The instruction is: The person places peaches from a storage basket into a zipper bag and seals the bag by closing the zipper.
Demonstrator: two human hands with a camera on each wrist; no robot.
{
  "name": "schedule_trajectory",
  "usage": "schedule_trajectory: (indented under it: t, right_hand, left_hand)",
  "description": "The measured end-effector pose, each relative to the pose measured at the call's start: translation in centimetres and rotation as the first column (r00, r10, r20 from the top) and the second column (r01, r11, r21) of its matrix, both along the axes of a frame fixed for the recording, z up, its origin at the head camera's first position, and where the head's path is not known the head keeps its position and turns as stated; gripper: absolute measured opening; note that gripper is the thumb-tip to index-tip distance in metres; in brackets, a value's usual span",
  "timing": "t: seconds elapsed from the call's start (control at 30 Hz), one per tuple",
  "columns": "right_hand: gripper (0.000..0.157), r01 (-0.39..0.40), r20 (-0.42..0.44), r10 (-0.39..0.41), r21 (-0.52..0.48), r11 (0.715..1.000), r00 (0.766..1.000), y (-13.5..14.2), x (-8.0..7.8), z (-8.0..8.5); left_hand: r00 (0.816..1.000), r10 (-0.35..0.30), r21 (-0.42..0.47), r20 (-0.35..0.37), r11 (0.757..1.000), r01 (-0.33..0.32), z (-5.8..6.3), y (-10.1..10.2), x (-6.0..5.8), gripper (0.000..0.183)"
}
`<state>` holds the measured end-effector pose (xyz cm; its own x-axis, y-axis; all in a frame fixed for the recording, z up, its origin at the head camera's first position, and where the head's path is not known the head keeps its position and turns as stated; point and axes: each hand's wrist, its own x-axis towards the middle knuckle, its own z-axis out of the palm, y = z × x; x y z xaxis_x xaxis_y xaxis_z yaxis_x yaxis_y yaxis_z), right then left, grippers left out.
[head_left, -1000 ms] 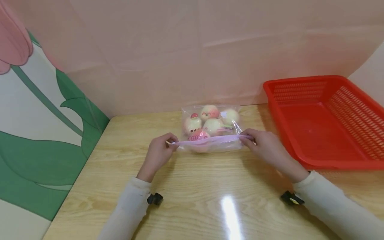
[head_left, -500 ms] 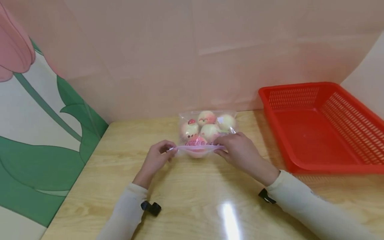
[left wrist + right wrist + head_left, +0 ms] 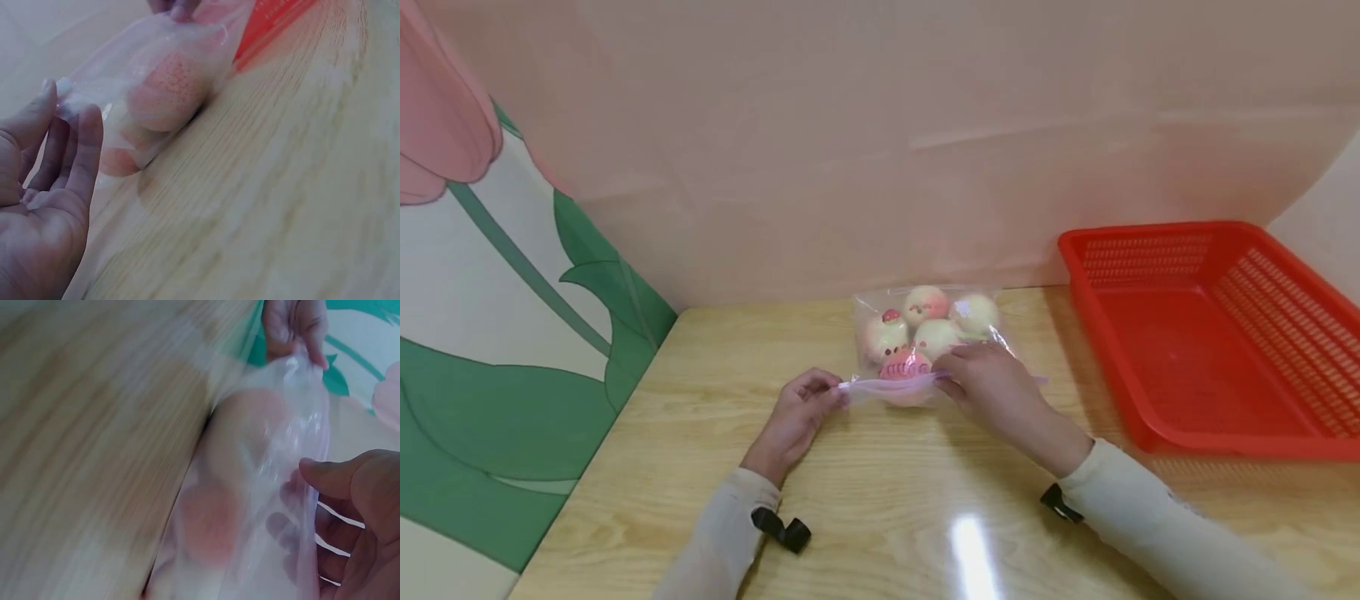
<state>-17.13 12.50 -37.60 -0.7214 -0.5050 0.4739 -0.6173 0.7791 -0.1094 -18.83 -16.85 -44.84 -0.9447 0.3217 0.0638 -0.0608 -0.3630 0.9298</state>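
A clear zip bag (image 3: 867, 348) with a purple zip strip (image 3: 887, 386) lies on the table, holding several round, peach-coloured toys, one (image 3: 925, 306) with a small face. My left hand (image 3: 795, 419) pinches the left end of the strip, where a small white piece shows. Along the strip, right of its middle, my right hand (image 3: 1000, 400) pinches the bag's mouth between thumb and fingers. In the right wrist view, the thumb (image 3: 328, 477) is on the near side and fingertips show through the plastic. The strip's right end sticks out beyond the right hand.
A red plastic basket (image 3: 1138, 400) with slotted sides stands to the right of the bag. A pink sheet (image 3: 775, 167) hangs behind the wooden table (image 3: 880, 517). At the left is a panel (image 3: 497, 417) with a tulip pattern.
My right hand has moved left along the zip strip, from its right corner to nearer the middle. My left hand has stayed at the left end. The view has shifted slightly.
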Motion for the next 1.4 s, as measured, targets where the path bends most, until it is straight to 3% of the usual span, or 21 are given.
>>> schedule_trajectory:
  t: [0.23,0.47,0.63,0.8,1.0,1.23,1.4]
  right_hand:
    - [0.018,-0.078,0.024,0.078,-0.004,0.997,0.997,-4.3,0.5,0.3]
    - [0.02,-0.125,0.17,0.136,-0.069,0.99,0.976,-8.3,0.0,1.0]
    - [0.017,-0.131,0.225,0.154,-0.115,0.985,0.962,-9.5,-0.3,0.6]
    - [0.012,-0.16,0.177,0.183,-0.134,0.978,0.967,-9.7,-0.3,0.0]
    - [0.009,-0.198,0.105,0.213,-0.136,0.971,0.971,-9.5,-0.4,-0.2]
    - [0.009,-0.215,0.098,0.226,-0.111,0.97,0.969,-9.0,-0.2,-0.2]
    - [0.01,-0.231,0.108,0.244,-0.124,0.965,0.964,-8.6,-0.1,-0.3]
  left_hand:
    - [0.999,-0.021,0.005,-0.043,1.0,0.021,0.3,-0.3,0.2,0.019]
    - [0.999,-0.015,-0.014,-0.043,1.0,0.014,0.2,-0.1,0.0,0.015]
    - [0.994,0.013,-0.028,-0.113,0.999,-0.017,-0.1,-0.1,0.0,0.01]
    - [0.981,0.023,-0.067,-0.195,0.997,-0.036,-0.2,-0.1,-0.1,0.015]
    - [0.97,0.041,-0.096,-0.241,0.993,-0.065,-0.2,0.1,-0.2,0.021]
    - [0.951,0.041,-0.123,-0.306,0.989,-0.082,-0.3,0.2,-0.1,0.025]
    - [0.951,0.039,-0.134,-0.305,0.988,-0.083,-0.2,0.3,0.0,0.031]
